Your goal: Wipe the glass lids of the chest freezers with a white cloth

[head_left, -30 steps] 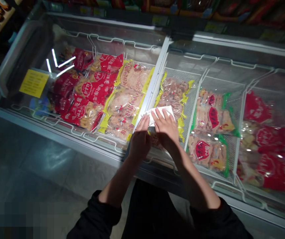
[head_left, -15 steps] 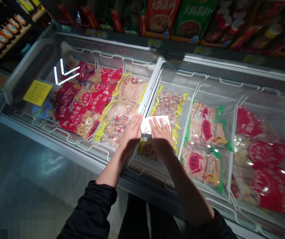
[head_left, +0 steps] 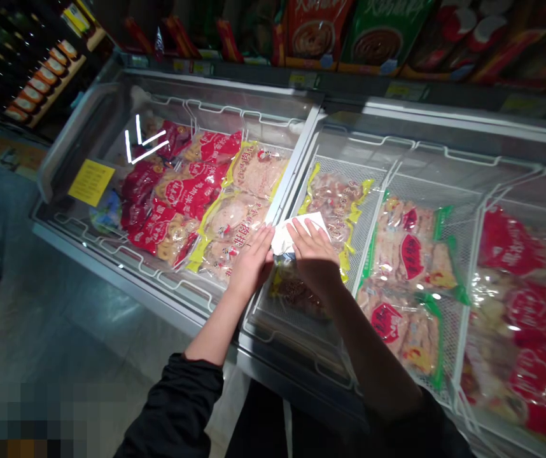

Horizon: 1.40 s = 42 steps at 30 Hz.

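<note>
My right hand (head_left: 317, 254) lies flat, fingers apart, on a white cloth or paper wipe (head_left: 282, 238) over the right glass lid of a chest freezer. Against the white frame bar (head_left: 296, 162) between the two lids rests my left hand (head_left: 252, 262), its fingers stretched out beside the wipe's left edge. Under the glass near my right hand are clear bags with yellow edges (head_left: 335, 197). Packs of pale meat slices (head_left: 237, 213) lie beneath the left lid, close to my left hand. A small dark patch shows below the wipe; I cannot tell what it is.
White wire dividers (head_left: 373, 222) split the freezer, with red bags (head_left: 177, 191) on the left and green-edged packs (head_left: 409, 245) on the right. A yellow notice (head_left: 90, 182) sticks to the left lid. Boxed goods (head_left: 318, 32) line the shelf behind; bottles (head_left: 39, 86) stand far left.
The view has swung a little, so the freezer's contents sit farther right. Both hands stay at the frame bar and wipe, with only a slight shift.
</note>
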Tool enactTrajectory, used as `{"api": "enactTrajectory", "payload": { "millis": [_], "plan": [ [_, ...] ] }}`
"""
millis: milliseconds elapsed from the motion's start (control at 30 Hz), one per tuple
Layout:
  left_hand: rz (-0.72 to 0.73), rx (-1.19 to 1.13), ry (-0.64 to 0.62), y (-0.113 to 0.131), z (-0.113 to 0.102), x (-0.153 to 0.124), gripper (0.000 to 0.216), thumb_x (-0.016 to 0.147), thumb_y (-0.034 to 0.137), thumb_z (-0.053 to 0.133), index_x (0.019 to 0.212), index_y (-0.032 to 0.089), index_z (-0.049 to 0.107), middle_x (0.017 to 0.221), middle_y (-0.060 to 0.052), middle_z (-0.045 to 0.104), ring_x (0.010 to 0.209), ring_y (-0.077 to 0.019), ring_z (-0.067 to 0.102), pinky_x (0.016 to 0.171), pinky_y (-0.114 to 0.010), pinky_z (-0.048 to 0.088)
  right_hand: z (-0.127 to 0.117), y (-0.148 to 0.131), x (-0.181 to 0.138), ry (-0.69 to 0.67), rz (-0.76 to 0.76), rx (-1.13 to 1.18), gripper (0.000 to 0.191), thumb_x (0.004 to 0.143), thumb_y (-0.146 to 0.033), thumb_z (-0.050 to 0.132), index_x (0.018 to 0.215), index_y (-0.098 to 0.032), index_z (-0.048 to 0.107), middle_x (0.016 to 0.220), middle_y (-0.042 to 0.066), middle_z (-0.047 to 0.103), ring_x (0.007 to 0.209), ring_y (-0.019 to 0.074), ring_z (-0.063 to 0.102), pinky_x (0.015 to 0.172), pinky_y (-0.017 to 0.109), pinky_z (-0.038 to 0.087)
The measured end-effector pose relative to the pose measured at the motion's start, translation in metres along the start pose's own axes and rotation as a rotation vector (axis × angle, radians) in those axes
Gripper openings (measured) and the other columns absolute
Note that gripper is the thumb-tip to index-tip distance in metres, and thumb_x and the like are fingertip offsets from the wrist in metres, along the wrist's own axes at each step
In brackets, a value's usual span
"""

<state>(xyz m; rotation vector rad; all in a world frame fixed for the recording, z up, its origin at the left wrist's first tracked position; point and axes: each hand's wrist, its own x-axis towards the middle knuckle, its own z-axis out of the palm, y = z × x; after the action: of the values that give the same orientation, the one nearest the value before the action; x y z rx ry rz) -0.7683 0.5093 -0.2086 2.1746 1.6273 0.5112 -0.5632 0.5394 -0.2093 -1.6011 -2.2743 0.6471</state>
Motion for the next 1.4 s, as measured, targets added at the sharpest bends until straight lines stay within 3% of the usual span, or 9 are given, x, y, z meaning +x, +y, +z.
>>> {"api": "enactTrajectory", "payload": {
  "millis": [167, 400, 500, 667, 800, 933, 1167, 1300, 1400],
  "plan": [
    [-0.010, -0.026, -0.022, 0.002, -0.002, 0.000, 0.065, 0.107, 0.015, 0.042, 0.171, 0.026, 0.034, 0.172, -0.010, 0.048, 0.163, -0.0225, 0.038, 0.135, -0.049, 0.038, 0.004, -0.014, -0.012, -0.016, -0.062, -0.031, 0.056, 0.104, -0.014, 0.048, 0.158, -0.018, 0.058, 0.167, 0.008, 0.051, 0.157, 0.0361, 0.047, 0.126, 0.062, 0.044],
    [-0.031, -0.028, -0.038, 0.004, -0.007, 0.001, 0.065, 0.108, 0.015, 0.041, 0.171, 0.028, 0.034, 0.171, -0.007, 0.049, 0.163, -0.0216, 0.039, 0.134, -0.049, 0.039, 0.004, 0.002, 0.021, 0.019, -0.045, -0.015, 0.052, 0.111, -0.020, 0.040, 0.160, -0.021, 0.056, 0.168, 0.003, 0.050, 0.160, 0.0279, 0.043, 0.133, 0.053, 0.036],
    [-0.033, -0.017, -0.020, 0.005, -0.005, 0.002, 0.060, 0.110, 0.021, 0.041, 0.169, 0.026, 0.037, 0.170, -0.008, 0.051, 0.162, -0.0223, 0.041, 0.134, -0.049, 0.040, -0.001, 0.006, -0.004, 0.066, 0.037, -0.064, 0.054, 0.110, -0.018, 0.042, 0.163, -0.021, 0.052, 0.169, 0.005, 0.049, 0.160, 0.0311, 0.043, 0.132, 0.057, 0.036],
    [-0.020, 0.018, -0.004, 0.006, 0.000, 0.002, 0.059, 0.108, 0.020, 0.043, 0.167, 0.018, 0.041, 0.169, -0.014, 0.051, 0.162, -0.0261, 0.040, 0.134, -0.051, 0.040, -0.002, -0.016, -0.042, 0.014, 0.006, -0.116, 0.050, 0.111, -0.024, 0.045, 0.160, -0.019, 0.055, 0.166, 0.008, 0.054, 0.158, 0.0326, 0.045, 0.128, 0.056, 0.041],
    [0.006, 0.054, -0.046, 0.009, -0.001, 0.005, 0.063, 0.104, 0.016, 0.049, 0.166, 0.012, 0.040, 0.170, -0.019, 0.048, 0.163, -0.0310, 0.038, 0.133, -0.055, 0.040, 0.006, -0.026, -0.010, -0.007, -0.016, -0.106, 0.052, 0.110, -0.022, 0.044, 0.161, -0.017, 0.053, 0.169, 0.007, 0.049, 0.158, 0.0325, 0.045, 0.128, 0.057, 0.040],
    [0.013, 0.058, -0.066, 0.010, -0.004, 0.007, 0.061, 0.105, 0.016, 0.045, 0.165, 0.008, 0.040, 0.169, -0.021, 0.048, 0.164, -0.0320, 0.037, 0.132, -0.057, 0.041, 0.007, -0.014, 0.014, 0.028, 0.095, -0.079, 0.058, 0.110, -0.021, 0.039, 0.168, -0.022, 0.043, 0.171, 0.003, 0.045, 0.162, 0.0286, 0.038, 0.134, 0.057, 0.032],
    [0.037, 0.083, -0.021, 0.014, -0.003, 0.007, 0.057, 0.106, 0.013, 0.043, 0.163, 0.005, 0.045, 0.167, -0.021, 0.051, 0.162, -0.0301, 0.041, 0.135, -0.053, 0.039, 0.002, -0.016, -0.039, 0.004, 0.175, -0.119, 0.063, 0.110, -0.022, 0.038, 0.172, -0.024, 0.034, 0.175, 0.005, 0.039, 0.165, 0.0321, 0.033, 0.133, 0.063, 0.032],
    [0.036, 0.108, -0.013, 0.013, 0.001, 0.009, 0.064, 0.105, 0.010, 0.043, 0.168, 0.013, 0.038, 0.168, -0.016, 0.052, 0.163, -0.0275, 0.038, 0.136, -0.051, 0.036, 0.001, -0.017, -0.016, -0.087, 0.132, -0.104, 0.058, 0.110, -0.024, 0.038, 0.168, -0.023, 0.043, 0.174, 0.003, 0.040, 0.165, 0.0298, 0.032, 0.136, 0.058, 0.029],
    [0.012, 0.108, -0.052, 0.007, 0.005, 0.010, 0.065, 0.103, 0.009, 0.041, 0.168, 0.012, 0.038, 0.169, -0.015, 0.050, 0.164, -0.0272, 0.037, 0.136, -0.050, 0.036, -0.004, -0.007, 0.013, -0.091, 0.089, -0.077, 0.060, 0.111, -0.026, 0.036, 0.171, -0.025, 0.036, 0.175, 0.002, 0.039, 0.166, 0.0305, 0.031, 0.137, 0.060, 0.026]
  ]
}}
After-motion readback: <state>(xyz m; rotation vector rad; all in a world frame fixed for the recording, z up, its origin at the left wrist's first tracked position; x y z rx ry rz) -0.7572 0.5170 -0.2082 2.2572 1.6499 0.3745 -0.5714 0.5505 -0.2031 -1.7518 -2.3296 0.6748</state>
